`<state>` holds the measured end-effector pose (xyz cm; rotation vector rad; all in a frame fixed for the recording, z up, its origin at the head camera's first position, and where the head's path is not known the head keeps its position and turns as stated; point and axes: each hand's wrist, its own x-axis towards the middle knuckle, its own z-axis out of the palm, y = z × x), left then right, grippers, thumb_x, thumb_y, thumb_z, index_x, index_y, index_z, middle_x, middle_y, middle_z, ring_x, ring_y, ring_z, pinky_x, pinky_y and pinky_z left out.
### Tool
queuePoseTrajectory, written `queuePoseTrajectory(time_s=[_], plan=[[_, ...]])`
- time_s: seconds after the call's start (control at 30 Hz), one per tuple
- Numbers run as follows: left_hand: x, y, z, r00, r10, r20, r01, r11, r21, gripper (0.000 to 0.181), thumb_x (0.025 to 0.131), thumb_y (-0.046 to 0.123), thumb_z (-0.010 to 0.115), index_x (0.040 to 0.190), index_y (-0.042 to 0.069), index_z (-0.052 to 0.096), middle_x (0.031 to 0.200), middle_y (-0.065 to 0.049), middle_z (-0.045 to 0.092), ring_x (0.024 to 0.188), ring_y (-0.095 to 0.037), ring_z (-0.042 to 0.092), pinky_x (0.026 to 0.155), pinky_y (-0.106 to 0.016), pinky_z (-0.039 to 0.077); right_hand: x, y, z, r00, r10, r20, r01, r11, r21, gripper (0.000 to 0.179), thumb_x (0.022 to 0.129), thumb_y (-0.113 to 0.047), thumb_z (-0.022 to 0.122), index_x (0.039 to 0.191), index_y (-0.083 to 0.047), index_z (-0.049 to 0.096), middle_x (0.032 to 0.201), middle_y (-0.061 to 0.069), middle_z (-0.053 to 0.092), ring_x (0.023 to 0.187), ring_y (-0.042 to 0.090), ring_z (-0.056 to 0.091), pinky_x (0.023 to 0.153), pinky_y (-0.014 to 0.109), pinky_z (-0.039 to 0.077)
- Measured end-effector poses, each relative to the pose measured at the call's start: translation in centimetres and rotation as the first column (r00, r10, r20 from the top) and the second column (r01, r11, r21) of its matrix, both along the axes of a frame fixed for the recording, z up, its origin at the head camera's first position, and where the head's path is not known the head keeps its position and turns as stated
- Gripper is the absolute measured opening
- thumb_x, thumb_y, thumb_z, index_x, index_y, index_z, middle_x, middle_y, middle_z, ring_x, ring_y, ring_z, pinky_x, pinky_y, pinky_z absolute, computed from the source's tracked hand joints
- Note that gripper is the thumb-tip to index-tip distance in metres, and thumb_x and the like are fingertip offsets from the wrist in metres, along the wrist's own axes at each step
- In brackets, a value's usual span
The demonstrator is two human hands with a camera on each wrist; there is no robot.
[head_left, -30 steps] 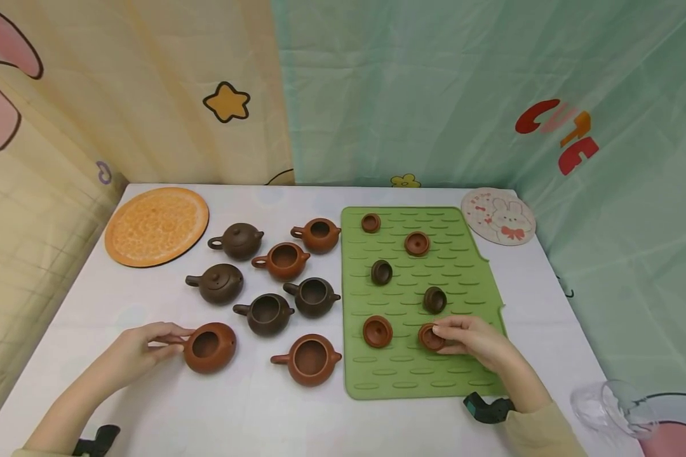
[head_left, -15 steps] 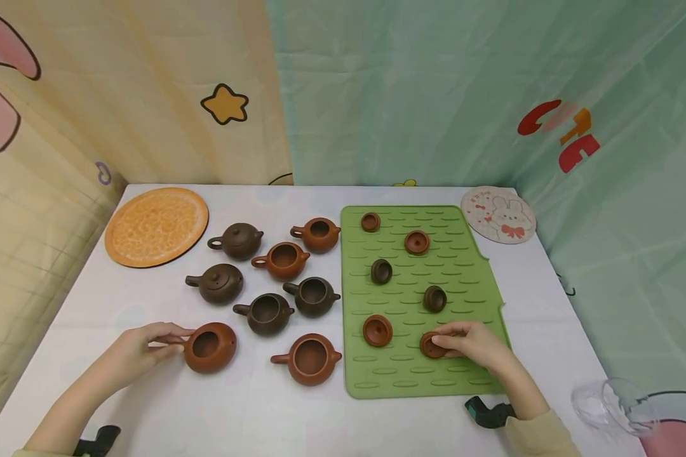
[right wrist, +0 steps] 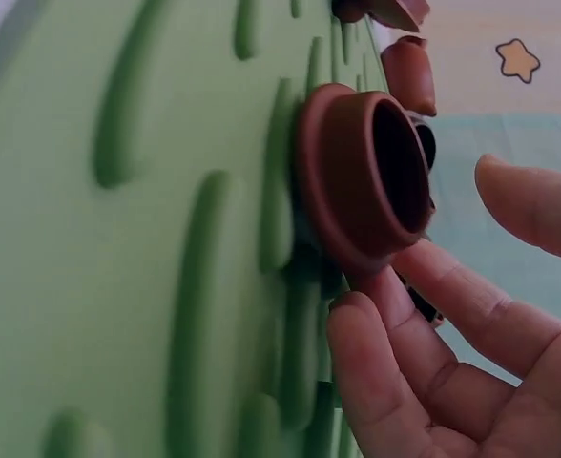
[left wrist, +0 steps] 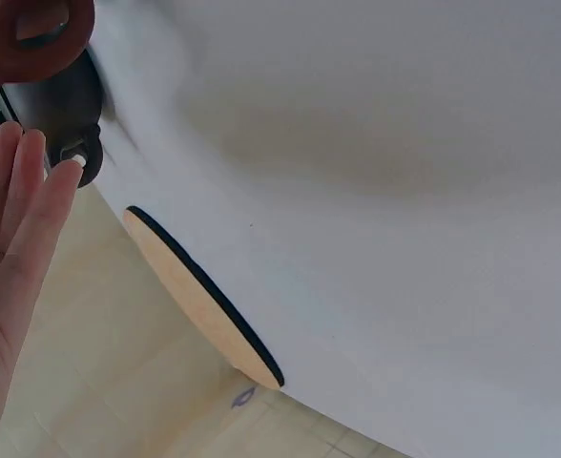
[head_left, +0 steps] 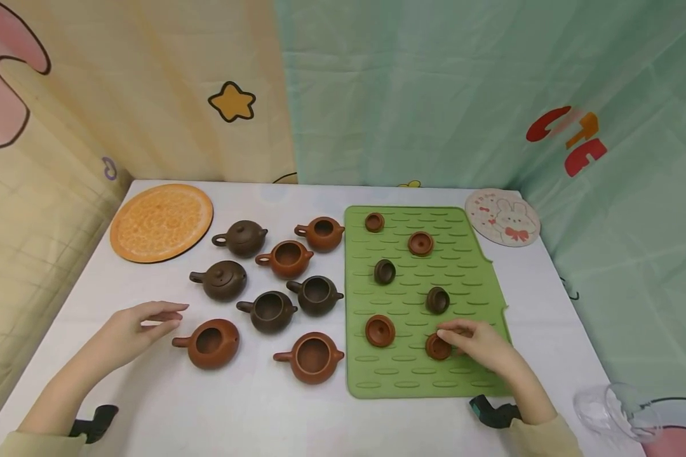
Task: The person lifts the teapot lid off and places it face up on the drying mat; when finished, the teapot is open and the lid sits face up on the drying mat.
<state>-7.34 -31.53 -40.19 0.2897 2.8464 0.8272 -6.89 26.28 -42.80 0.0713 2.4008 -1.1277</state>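
Note:
A reddish-brown lidless teapot sits at the table's front left, its handle pointing left. Just above and left of that handle, my left hand hovers with fingers extended, holding nothing. In the left wrist view its fingers are apart from the reddish handle. On the green mat, a reddish-brown teapot lid lies upside down with its hollow side up. My right hand is beside it. The right wrist view shows fingertips at the lid's edge, while the thumb stands off from it.
Several more lids, such as a dark one, lie spread on the green mat. Left of it stand several teapots, including a lidded dark one. A round orange mat, a rabbit coaster and a clear glass lie around the edges.
My left hand has let go of the teapot's handle and moved slightly up. My right hand has set the lid down on the mat, and its thumb has come off it.

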Motion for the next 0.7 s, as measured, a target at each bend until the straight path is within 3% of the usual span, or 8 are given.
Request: queuePoseTrajectory(time_s=[0.2,0.37,0.43,0.47,0.57,0.63,0.7], plan=[[-1.7,-0.2,1.0,0.998,0.01,-0.056,-0.011,1.0,-0.017,0.031,0.09,0.012,0.072,0.12,0.004,0.069,0.116,-0.017,0.07,0.095,0.016,0.054,0.076,-0.035,0.059,-0.6,-0.3,1.7,0.992,0.06,-0.108,-0.05,0.994,0.093,0.045,0.098,-0.039,0.059,0.125,-0.004,0.065,0.119,0.015,0.069,0.105,0.031,0.065,0.083,0.043,0.054],[-3.5,-0.4,2.2,0.988,0.036,-0.151,-0.035,0.999,0.008,0.031,0.09,0.012,0.071,0.12,0.003,0.069,0.119,-0.02,0.069,0.1,-0.013,0.068,0.075,-0.035,0.059,-2.6,-2.8,3.6,0.964,0.128,-0.232,-0.109,0.99,0.094,0.042,0.099,-0.041,0.058,0.126,-0.01,0.066,0.117,0.009,0.07,0.108,0.028,0.064,0.085,0.044,0.053],[-4.4,-0.4,2.6,0.985,0.049,-0.168,-0.046,0.999,0.023,0.031,0.091,0.012,0.071,0.12,0.003,0.069,0.12,-0.021,0.068,0.1,-0.021,0.069,0.074,-0.028,0.059,-3.8,-4.6,4.5,0.952,0.149,-0.267,-0.138,0.989,0.062,0.041,0.099,-0.042,0.057,0.126,-0.012,0.066,0.119,0.007,0.07,0.107,0.026,0.064,0.083,0.039,0.053],[-4.9,-0.4,2.8,0.983,0.056,-0.173,-0.052,0.998,0.029,0.03,0.091,0.012,0.071,0.12,0.003,0.069,0.12,-0.021,0.068,0.099,-0.012,0.068,0.074,-0.022,0.057,-4.5,-5.7,4.9,0.948,0.158,-0.275,-0.155,0.987,0.033,0.04,0.099,-0.042,0.057,0.126,-0.013,0.066,0.121,0.006,0.069,0.108,0.025,0.064,0.082,0.037,0.054],[-6.2,-0.2,2.8,0.985,0.058,-0.165,-0.049,0.997,0.059,0.03,0.091,0.011,0.07,0.12,0.001,0.069,0.121,-0.023,0.067,0.103,-0.012,0.065,0.076,-0.012,0.054,-6.7,-9.7,6.2,0.934,0.191,-0.303,-0.216,0.975,-0.049,0.036,0.099,-0.039,0.058,0.125,-0.016,0.067,0.124,0.005,0.068,0.108,0.024,0.064,0.082,0.037,0.054],[-6.9,0.0,2.6,0.989,0.045,-0.142,-0.036,0.997,0.066,0.031,0.091,0.01,0.07,0.12,0.0,0.068,0.121,-0.023,0.067,0.108,-0.02,0.064,0.08,-0.016,0.055,-8.0,-12.7,6.9,0.914,0.233,-0.332,-0.273,0.959,-0.081,0.033,0.099,-0.034,0.059,0.124,-0.014,0.067,0.124,0.006,0.068,0.11,0.024,0.064,0.086,0.038,0.055],[-7.4,0.2,2.3,0.992,0.029,-0.119,-0.02,0.997,0.078,0.031,0.091,0.007,0.069,0.121,-0.002,0.068,0.121,-0.024,0.066,0.112,-0.039,0.06,0.083,-0.027,0.057,-9.2,-15.8,7.4,0.897,0.271,-0.35,-0.322,0.942,-0.095,0.029,0.099,-0.03,0.059,0.122,-0.015,0.068,0.123,0.004,0.068,0.11,0.023,0.064,0.09,0.039,0.054]])
